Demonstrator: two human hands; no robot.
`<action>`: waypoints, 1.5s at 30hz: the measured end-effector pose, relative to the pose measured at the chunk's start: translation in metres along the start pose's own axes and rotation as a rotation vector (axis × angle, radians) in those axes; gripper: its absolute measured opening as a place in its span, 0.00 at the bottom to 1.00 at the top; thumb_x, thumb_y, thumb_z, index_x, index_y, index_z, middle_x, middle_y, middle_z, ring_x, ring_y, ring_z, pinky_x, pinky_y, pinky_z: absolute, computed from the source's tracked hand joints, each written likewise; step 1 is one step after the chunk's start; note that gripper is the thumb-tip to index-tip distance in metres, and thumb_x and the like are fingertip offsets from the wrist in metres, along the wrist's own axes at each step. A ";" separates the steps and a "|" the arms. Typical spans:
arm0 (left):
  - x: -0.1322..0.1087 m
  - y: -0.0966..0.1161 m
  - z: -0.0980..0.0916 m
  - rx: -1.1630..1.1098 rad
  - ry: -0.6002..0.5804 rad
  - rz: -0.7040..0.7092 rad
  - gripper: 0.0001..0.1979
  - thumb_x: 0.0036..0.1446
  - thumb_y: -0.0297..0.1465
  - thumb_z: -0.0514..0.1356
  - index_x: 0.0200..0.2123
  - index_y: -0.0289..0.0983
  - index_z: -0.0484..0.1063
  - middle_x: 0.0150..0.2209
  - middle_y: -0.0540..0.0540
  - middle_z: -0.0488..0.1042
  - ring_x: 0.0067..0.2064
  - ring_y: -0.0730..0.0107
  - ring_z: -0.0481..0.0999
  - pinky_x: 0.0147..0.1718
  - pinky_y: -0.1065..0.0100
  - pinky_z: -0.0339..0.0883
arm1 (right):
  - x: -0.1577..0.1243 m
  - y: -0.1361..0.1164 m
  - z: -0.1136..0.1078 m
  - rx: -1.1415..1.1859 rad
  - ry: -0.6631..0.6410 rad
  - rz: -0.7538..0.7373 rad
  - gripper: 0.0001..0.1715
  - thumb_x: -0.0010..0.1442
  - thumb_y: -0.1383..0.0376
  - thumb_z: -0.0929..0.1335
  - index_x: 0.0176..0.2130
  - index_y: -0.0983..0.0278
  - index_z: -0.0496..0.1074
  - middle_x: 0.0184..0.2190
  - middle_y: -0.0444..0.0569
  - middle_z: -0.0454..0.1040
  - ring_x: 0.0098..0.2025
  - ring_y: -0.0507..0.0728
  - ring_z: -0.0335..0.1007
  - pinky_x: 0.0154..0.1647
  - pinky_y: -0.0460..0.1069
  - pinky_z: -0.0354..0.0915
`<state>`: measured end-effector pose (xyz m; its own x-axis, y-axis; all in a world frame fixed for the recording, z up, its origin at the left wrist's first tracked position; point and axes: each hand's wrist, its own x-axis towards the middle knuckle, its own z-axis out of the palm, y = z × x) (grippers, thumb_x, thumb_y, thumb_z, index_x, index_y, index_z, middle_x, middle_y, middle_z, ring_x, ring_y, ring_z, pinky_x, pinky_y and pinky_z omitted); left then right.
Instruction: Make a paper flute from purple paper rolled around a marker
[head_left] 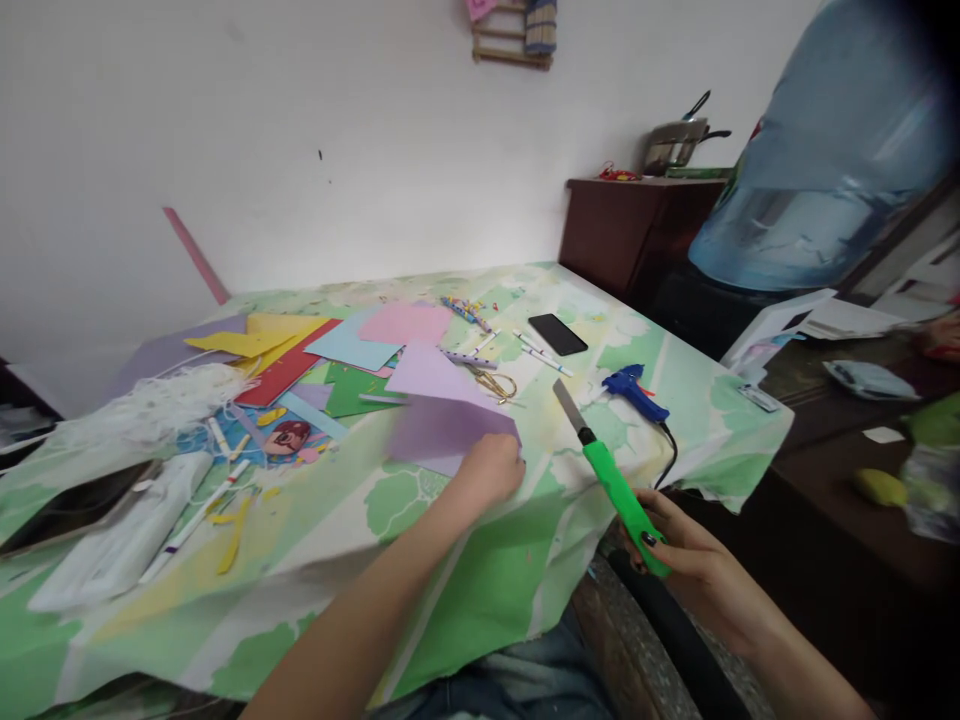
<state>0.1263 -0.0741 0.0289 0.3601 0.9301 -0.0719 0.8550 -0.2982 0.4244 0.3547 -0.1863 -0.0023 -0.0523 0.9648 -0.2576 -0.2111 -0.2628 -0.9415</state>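
My left hand (491, 468) is closed on the near right corner of a sheet of light purple paper (435, 425). Part of that sheet is raised and bent over the table. In my right hand (675, 540), off the table's front edge, is a green-handled tool (619, 490) with a black collar and a flat grey metal end. Its tip points up and away, right of the paper and apart from it. A blue glue gun (637, 395) with a black cord lies just beyond the tool. Gold-handled scissors (496, 383) rest behind the paper.
Coloured paper sheets (352, 390), white string (157, 410) and markers (544, 358) cover parts of the patterned tablecloth (300, 600). A black phone (558, 334) lies farther back. A large water bottle (817, 170) stands at the right, near a dark cabinet (611, 225).
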 end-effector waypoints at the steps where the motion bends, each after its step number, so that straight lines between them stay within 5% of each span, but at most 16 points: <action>1: 0.003 0.000 -0.002 -0.006 -0.002 0.015 0.10 0.53 0.25 0.52 0.27 0.33 0.72 0.28 0.39 0.75 0.31 0.62 0.74 0.29 0.67 0.61 | -0.003 0.004 -0.002 -0.006 0.021 -0.010 0.28 0.47 0.61 0.72 0.48 0.60 0.67 0.35 0.47 0.70 0.29 0.53 0.65 0.29 0.48 0.63; 5: 0.006 -0.029 -0.010 0.026 0.134 0.100 0.13 0.59 0.30 0.49 0.37 0.34 0.73 0.35 0.41 0.77 0.36 0.64 0.74 0.37 0.66 0.64 | -0.010 0.016 -0.009 -0.056 0.098 -0.024 0.25 0.49 0.57 0.72 0.45 0.62 0.66 0.25 0.41 0.63 0.21 0.48 0.54 0.20 0.44 0.54; 7: 0.001 -0.057 -0.012 0.152 0.237 0.182 0.15 0.59 0.33 0.51 0.44 0.34 0.72 0.45 0.38 0.74 0.48 0.59 0.71 0.47 0.60 0.62 | -0.010 0.021 -0.012 -0.099 0.177 -0.012 0.25 0.48 0.57 0.73 0.44 0.62 0.66 0.21 0.38 0.59 0.19 0.47 0.50 0.18 0.42 0.49; 9: -0.011 -0.084 -0.012 0.263 0.213 0.261 0.21 0.59 0.38 0.52 0.53 0.37 0.66 0.57 0.38 0.64 0.60 0.55 0.60 0.55 0.54 0.54 | -0.009 0.023 -0.014 -0.161 0.232 -0.025 0.24 0.48 0.57 0.73 0.43 0.61 0.67 0.20 0.37 0.58 0.19 0.47 0.50 0.17 0.42 0.48; 12: -0.039 -0.104 -0.007 0.392 0.165 0.223 0.26 0.62 0.40 0.47 0.62 0.43 0.54 0.64 0.42 0.54 0.64 0.54 0.52 0.57 0.51 0.51 | -0.006 0.024 -0.014 -0.334 0.245 -0.128 0.20 0.48 0.58 0.72 0.41 0.62 0.70 0.24 0.41 0.67 0.23 0.50 0.60 0.21 0.44 0.56; 18: -0.090 -0.082 0.006 0.576 0.274 -0.089 0.27 0.60 0.43 0.48 0.62 0.43 0.55 0.61 0.39 0.59 0.57 0.43 0.60 0.47 0.47 0.59 | -0.006 0.033 -0.008 -0.697 0.224 -0.314 0.19 0.52 0.58 0.69 0.43 0.63 0.74 0.36 0.46 0.78 0.36 0.59 0.73 0.37 0.49 0.67; 23: -0.085 -0.075 -0.002 0.573 0.325 -0.248 0.25 0.60 0.44 0.49 0.57 0.41 0.62 0.56 0.36 0.65 0.49 0.42 0.65 0.40 0.48 0.62 | -0.014 0.038 0.002 -0.912 0.101 -0.460 0.26 0.57 0.60 0.65 0.55 0.62 0.66 0.46 0.49 0.75 0.42 0.59 0.74 0.39 0.49 0.68; 27: -0.069 -0.080 -0.013 0.485 0.320 -0.075 0.17 0.60 0.37 0.51 0.50 0.39 0.69 0.52 0.37 0.68 0.51 0.50 0.65 0.44 0.52 0.62 | -0.021 0.038 0.009 -1.047 -0.003 -0.538 0.25 0.59 0.63 0.64 0.57 0.60 0.64 0.47 0.49 0.74 0.41 0.57 0.75 0.37 0.47 0.69; 30: -0.056 -0.078 -0.012 0.392 0.299 0.106 0.19 0.60 0.33 0.51 0.54 0.38 0.65 0.57 0.38 0.64 0.57 0.54 0.61 0.51 0.54 0.59 | -0.025 0.038 0.015 -1.115 -0.017 -0.625 0.24 0.60 0.64 0.63 0.56 0.60 0.64 0.43 0.50 0.76 0.38 0.56 0.75 0.34 0.46 0.69; 38: -0.047 -0.078 0.010 0.406 0.151 0.143 0.25 0.64 0.36 0.44 0.63 0.41 0.49 0.64 0.40 0.53 0.65 0.47 0.47 0.57 0.41 0.47 | -0.032 0.032 0.028 -1.234 -0.011 -0.714 0.25 0.62 0.68 0.61 0.58 0.62 0.59 0.30 0.47 0.74 0.27 0.52 0.72 0.25 0.44 0.66; 45: -0.059 -0.083 0.001 0.378 0.107 0.268 0.24 0.64 0.34 0.46 0.63 0.50 0.49 0.63 0.38 0.53 0.65 0.43 0.46 0.55 0.37 0.46 | -0.045 0.034 0.038 -1.203 -0.013 -0.721 0.26 0.62 0.68 0.60 0.59 0.62 0.57 0.34 0.48 0.74 0.31 0.51 0.73 0.30 0.43 0.68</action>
<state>0.0351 -0.1042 -0.0031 0.5630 0.8207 0.0969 0.8202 -0.5693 0.0559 0.3132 -0.2385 -0.0150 -0.3023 0.8857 0.3523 0.7592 0.4472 -0.4729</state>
